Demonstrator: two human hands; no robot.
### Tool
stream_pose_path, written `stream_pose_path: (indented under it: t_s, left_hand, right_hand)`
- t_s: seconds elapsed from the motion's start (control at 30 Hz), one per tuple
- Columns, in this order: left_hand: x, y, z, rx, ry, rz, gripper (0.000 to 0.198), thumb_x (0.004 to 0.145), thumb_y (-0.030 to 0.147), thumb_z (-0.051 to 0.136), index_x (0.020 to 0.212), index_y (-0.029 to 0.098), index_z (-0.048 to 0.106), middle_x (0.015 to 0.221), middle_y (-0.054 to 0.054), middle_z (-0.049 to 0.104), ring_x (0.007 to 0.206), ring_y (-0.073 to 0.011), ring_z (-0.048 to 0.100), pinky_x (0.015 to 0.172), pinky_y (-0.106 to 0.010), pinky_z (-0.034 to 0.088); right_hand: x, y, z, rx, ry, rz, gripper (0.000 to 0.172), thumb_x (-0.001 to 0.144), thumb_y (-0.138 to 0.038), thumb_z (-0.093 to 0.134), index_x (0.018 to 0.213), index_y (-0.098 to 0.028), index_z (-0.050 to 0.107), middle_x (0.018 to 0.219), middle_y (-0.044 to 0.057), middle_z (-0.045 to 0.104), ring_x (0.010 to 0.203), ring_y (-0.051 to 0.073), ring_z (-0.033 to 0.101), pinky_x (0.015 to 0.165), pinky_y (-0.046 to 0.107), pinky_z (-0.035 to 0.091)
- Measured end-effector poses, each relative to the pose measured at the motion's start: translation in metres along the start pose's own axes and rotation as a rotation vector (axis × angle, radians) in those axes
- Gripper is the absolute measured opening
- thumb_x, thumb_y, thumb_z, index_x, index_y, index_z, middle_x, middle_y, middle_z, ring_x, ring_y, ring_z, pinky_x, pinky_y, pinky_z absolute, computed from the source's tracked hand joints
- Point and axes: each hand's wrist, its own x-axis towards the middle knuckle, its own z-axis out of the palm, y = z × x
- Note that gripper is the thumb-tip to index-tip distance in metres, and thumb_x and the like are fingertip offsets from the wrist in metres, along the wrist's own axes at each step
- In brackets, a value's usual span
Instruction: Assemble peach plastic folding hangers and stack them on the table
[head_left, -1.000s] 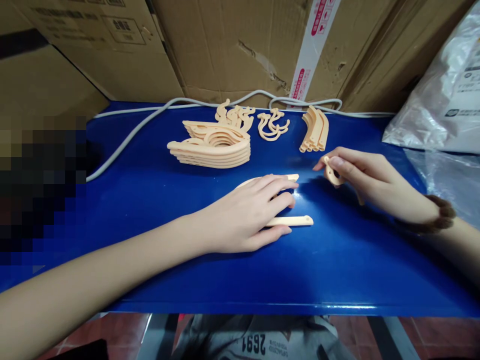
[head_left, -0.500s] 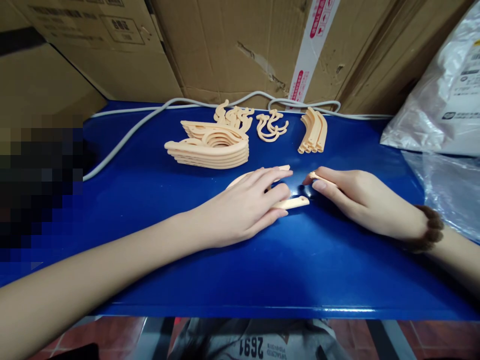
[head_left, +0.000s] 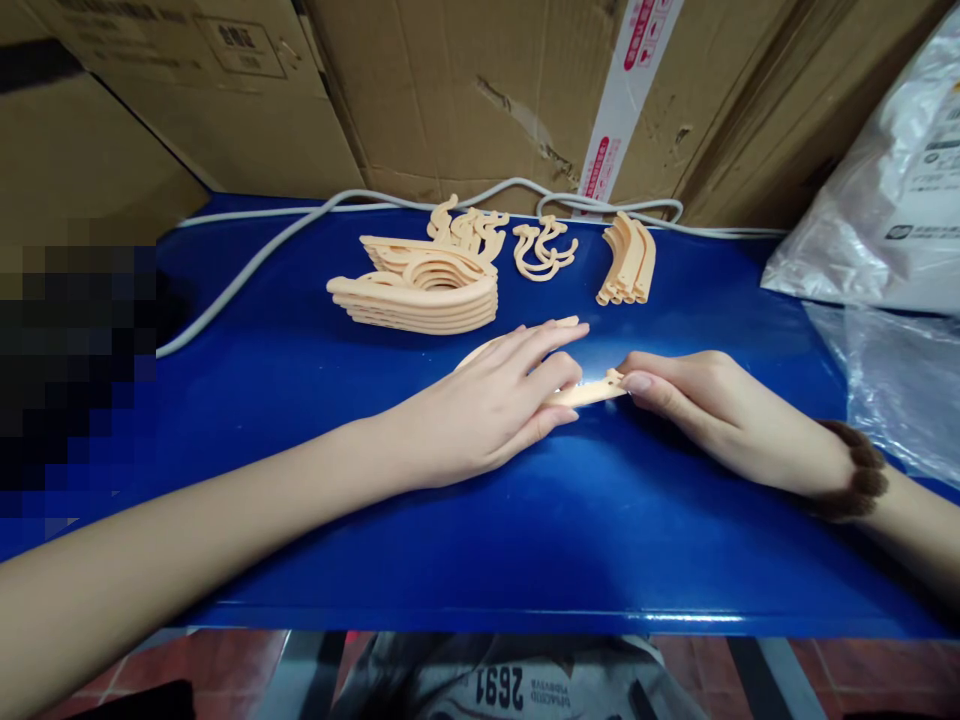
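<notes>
My left hand [head_left: 499, 400] lies over a beige plastic hanger body [head_left: 592, 392], its thumb and fingers closed around it. One end juts out to the right, and another tip shows beyond the fingertips; most of the middle is hidden under the hand. My right hand [head_left: 686, 410] pinches a beige piece at that right end, and the two parts touch. The fingers cover nearly all of the right-hand piece, so its shape is hard to see.
Behind my hands stand a stack of hanger bodies [head_left: 420, 310], several loose hooks [head_left: 544, 262] and a bundle of curved hanger arms [head_left: 627, 262]. A white cable [head_left: 255, 262] runs along the blue table's back. Cardboard boxes [head_left: 465, 100] and a plastic bag [head_left: 877, 220] border the surface.
My right hand has brought its piece left against the hanger body's end, closing the gap between them. The left hand and the hanger body have shifted slightly away from me.
</notes>
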Motion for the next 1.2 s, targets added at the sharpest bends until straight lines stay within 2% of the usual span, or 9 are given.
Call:
stream_pose_path:
  t_s: [0.2, 0.3, 0.4, 0.53, 0.67, 0.8, 1.2]
  left_hand:
    - [0.0, 0.0, 0.0, -0.016, 0.015, -0.009, 0.02, 0.105, 0.03, 0.037, 0.11, 0.015, 0.048, 0.152, -0.022, 0.04, 0.149, -0.0268, 0.03, 0.121, -0.048, 0.03]
    - [0.0, 0.0, 0.0, -0.003, -0.016, -0.015, 0.021, 0.105, 0.03, 0.037, 0.111, 0.015, 0.05, 0.151, -0.021, 0.042, 0.149, -0.0282, 0.029, 0.121, -0.051, 0.029]
    - [0.0, 0.0, 0.001, 0.012, -0.041, -0.022, 0.022, 0.105, 0.031, 0.037, 0.106, 0.015, 0.053, 0.154, -0.019, 0.038, 0.15, -0.0315, 0.027, 0.121, -0.053, 0.028]
    - [0.0, -0.002, 0.002, 0.025, -0.037, -0.013, 0.022, 0.105, 0.032, 0.038, 0.103, 0.017, 0.053, 0.153, -0.018, 0.041, 0.15, -0.0311, 0.027, 0.122, -0.054, 0.028]
    - [0.0, -0.002, 0.002, 0.038, -0.034, -0.001, 0.021, 0.104, 0.03, 0.039, 0.104, 0.016, 0.054, 0.151, -0.019, 0.043, 0.15, -0.0312, 0.027, 0.121, -0.054, 0.028]
    - [0.0, -0.001, 0.002, 0.031, -0.046, -0.015, 0.02, 0.104, 0.03, 0.039, 0.104, 0.016, 0.054, 0.152, -0.018, 0.042, 0.151, -0.0301, 0.025, 0.122, -0.053, 0.027]
    - [-0.001, -0.004, 0.0, 0.018, -0.06, 0.017, 0.022, 0.105, 0.032, 0.036, 0.103, 0.018, 0.052, 0.152, -0.016, 0.041, 0.151, -0.027, 0.025, 0.123, -0.049, 0.027]
  right_hand:
    - [0.001, 0.0, 0.001, -0.007, -0.034, -0.027, 0.034, 0.103, -0.044, 0.04, 0.084, -0.021, 0.055, 0.066, -0.003, 0.056, 0.055, 0.012, 0.05, 0.058, 0.026, 0.034]
    - [0.001, 0.002, 0.003, -0.07, -0.018, -0.06, 0.035, 0.104, -0.044, 0.038, 0.085, -0.021, 0.055, 0.069, 0.0, 0.06, 0.056, 0.013, 0.054, 0.058, 0.025, 0.036]
    - [-0.002, 0.005, 0.007, -0.199, 0.021, -0.131, 0.034, 0.105, -0.042, 0.035, 0.09, -0.02, 0.057, 0.076, 0.002, 0.066, 0.059, 0.013, 0.06, 0.058, 0.025, 0.038]
    - [-0.006, 0.009, 0.011, -0.486, 0.108, -0.234, 0.036, 0.107, -0.039, 0.031, 0.101, -0.017, 0.06, 0.085, 0.004, 0.071, 0.063, 0.014, 0.064, 0.055, 0.026, 0.037]
    - [-0.007, 0.008, 0.013, -0.731, 0.196, -0.312, 0.038, 0.107, -0.037, 0.032, 0.096, -0.016, 0.061, 0.078, 0.002, 0.069, 0.057, 0.012, 0.062, 0.05, 0.027, 0.031]
    - [-0.006, 0.006, 0.013, -0.856, 0.229, -0.361, 0.037, 0.106, -0.034, 0.035, 0.092, -0.015, 0.062, 0.072, 0.001, 0.065, 0.058, 0.012, 0.062, 0.049, 0.028, 0.03]
    - [-0.007, 0.005, 0.011, -0.955, 0.264, -0.382, 0.032, 0.105, -0.034, 0.037, 0.095, -0.018, 0.063, 0.071, 0.0, 0.062, 0.063, 0.011, 0.06, 0.054, 0.028, 0.036]
